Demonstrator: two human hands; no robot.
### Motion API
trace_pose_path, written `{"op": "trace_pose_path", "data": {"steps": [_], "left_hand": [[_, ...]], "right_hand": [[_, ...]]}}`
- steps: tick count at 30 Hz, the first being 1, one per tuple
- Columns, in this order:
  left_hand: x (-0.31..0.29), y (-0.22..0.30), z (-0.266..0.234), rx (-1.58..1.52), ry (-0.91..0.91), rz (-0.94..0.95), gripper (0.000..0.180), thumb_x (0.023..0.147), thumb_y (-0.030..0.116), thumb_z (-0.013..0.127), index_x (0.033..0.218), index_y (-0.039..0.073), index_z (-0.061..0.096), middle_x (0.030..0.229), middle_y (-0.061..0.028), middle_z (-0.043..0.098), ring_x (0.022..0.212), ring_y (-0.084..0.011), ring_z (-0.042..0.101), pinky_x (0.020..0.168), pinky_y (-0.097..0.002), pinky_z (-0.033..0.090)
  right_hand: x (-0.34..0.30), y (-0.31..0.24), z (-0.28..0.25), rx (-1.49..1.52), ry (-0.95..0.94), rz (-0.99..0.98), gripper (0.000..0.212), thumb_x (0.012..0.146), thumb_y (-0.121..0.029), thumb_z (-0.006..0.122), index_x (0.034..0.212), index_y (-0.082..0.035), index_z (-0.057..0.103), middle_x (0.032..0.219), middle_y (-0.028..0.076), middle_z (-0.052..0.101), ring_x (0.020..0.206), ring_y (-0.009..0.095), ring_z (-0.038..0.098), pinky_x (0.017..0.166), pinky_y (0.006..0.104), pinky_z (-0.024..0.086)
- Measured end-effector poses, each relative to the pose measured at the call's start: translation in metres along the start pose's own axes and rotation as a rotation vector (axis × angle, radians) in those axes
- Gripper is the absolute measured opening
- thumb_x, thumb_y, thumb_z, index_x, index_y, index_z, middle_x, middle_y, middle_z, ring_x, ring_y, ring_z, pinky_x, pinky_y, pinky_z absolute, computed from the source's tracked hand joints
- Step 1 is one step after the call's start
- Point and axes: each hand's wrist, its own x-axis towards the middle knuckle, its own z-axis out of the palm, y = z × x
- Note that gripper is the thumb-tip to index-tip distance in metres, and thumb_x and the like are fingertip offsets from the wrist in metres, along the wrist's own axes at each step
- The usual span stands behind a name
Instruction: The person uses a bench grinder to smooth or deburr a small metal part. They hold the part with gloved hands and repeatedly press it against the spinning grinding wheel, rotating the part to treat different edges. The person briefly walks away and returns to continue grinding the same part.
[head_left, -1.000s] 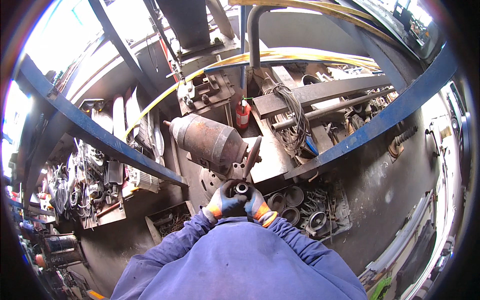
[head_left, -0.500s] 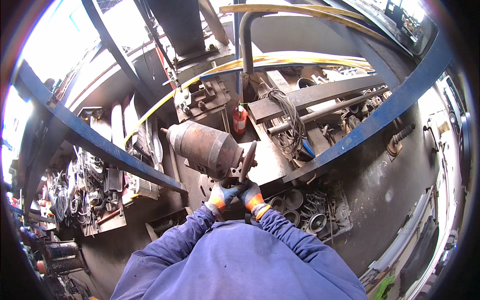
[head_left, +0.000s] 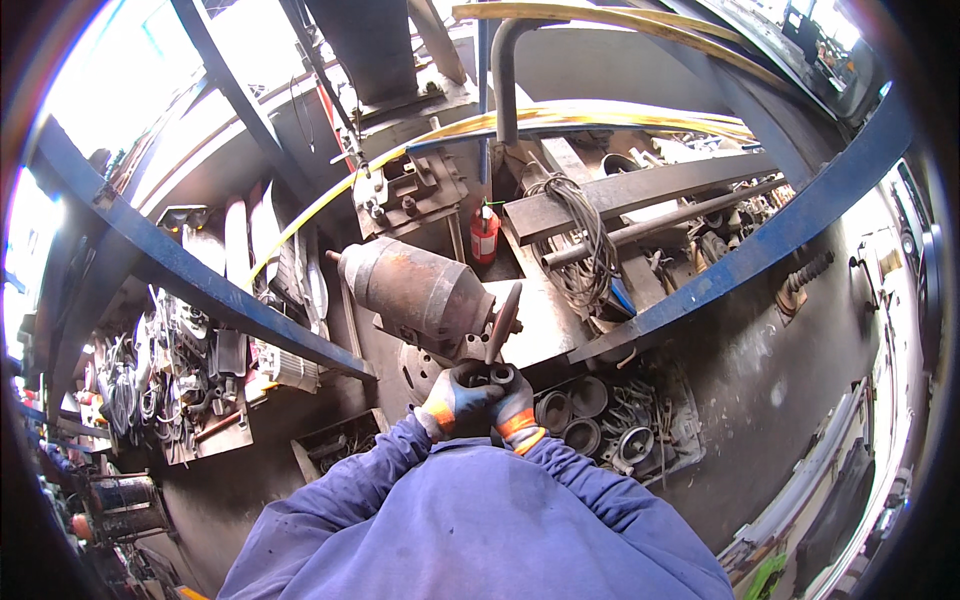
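Observation:
My left hand and my right hand, both in grey-blue gloves with orange cuffs, are drawn together in front of my chest. Their fingers close round a small metal part with a hollow round end; its exact kind I cannot make out, and the gloves cover much of it. Just beyond them stands an upright, brownish wheel or disc, seen nearly edge-on. It sits at the right end of a rusty metal cylinder. Left of my hands is a round plate with holes.
Blue metal beams cross on both sides. A red fire extinguisher stands beyond the cylinder. A bundle of cable hangs over a steel beam at right. A tray of round metal parts and a box lie low nearby.
The hollow round end of the metal part has come into sight between my gloves. My hands have turned and my right hand has shifted slightly right and down.

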Motion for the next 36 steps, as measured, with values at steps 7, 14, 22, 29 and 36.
{"op": "trace_pose_path", "data": {"steps": [7, 14, 22, 29, 36], "left_hand": [[-0.022, -0.017, -0.009, 0.165, -0.035, 0.133, 0.051, 0.074, 0.013, 0.080, 0.120, 0.000, 0.062, 0.110, -0.0071, 0.067, 0.101, -0.0140, 0.061, 0.093, -0.0311, 0.048], [-0.034, -0.009, -0.004, 0.046, -0.011, 0.103, 0.059, 0.068, 0.014, 0.086, 0.119, 0.000, 0.061, 0.112, -0.0066, 0.065, 0.103, -0.0158, 0.061, 0.093, -0.0311, 0.048], [-0.030, -0.010, 0.005, 0.112, 0.111, 0.117, 0.051, 0.070, 0.015, 0.083, 0.114, -0.001, 0.064, 0.107, -0.0080, 0.067, 0.098, -0.0163, 0.063, 0.090, -0.0303, 0.049], [-0.001, 0.006, 0.011, 0.154, 0.358, 0.161, 0.047, 0.068, 0.019, 0.082, 0.106, -0.002, 0.064, 0.093, -0.0092, 0.071, 0.083, -0.0157, 0.066, 0.078, -0.0296, 0.053], [0.013, -0.007, 0.007, 0.192, 0.409, 0.276, 0.047, 0.068, 0.017, 0.082, 0.105, -0.004, 0.061, 0.091, -0.0100, 0.070, 0.081, -0.0153, 0.065, 0.075, -0.0294, 0.053]], "right_hand": [[-0.025, -0.024, -0.011, -0.029, -0.095, -0.004, 0.029, 0.077, -0.017, 0.075, 0.100, -0.006, 0.061, 0.094, 0.014, 0.070, 0.088, 0.023, 0.070, 0.075, 0.0345, 0.054], [-0.027, -0.029, -0.014, -0.031, -0.150, -0.023, 0.037, 0.078, -0.020, 0.076, 0.106, -0.006, 0.056, 0.092, 0.015, 0.070, 0.088, 0.025, 0.070, 0.072, 0.0349, 0.054], [-0.020, -0.005, -0.014, 0.015, -0.260, -0.057, 0.027, 0.078, -0.009, 0.072, 0.104, -0.005, 0.063, 0.097, 0.007, 0.069, 0.091, 0.013, 0.064, 0.080, 0.0304, 0.053], [0.032, -0.028, -0.011, 0.118, -0.759, -0.077, 0.036, 0.086, -0.012, 0.065, 0.121, -0.005, 0.060, 0.117, 0.005, 0.066, 0.106, 0.016, 0.062, 0.093, 0.0324, 0.050], [0.036, -0.002, 0.003, 0.172, -0.707, -0.285, 0.040, 0.081, -0.018, 0.069, 0.118, -0.007, 0.061, 0.111, 0.013, 0.065, 0.105, 0.026, 0.063, 0.093, 0.0364, 0.048]]}}
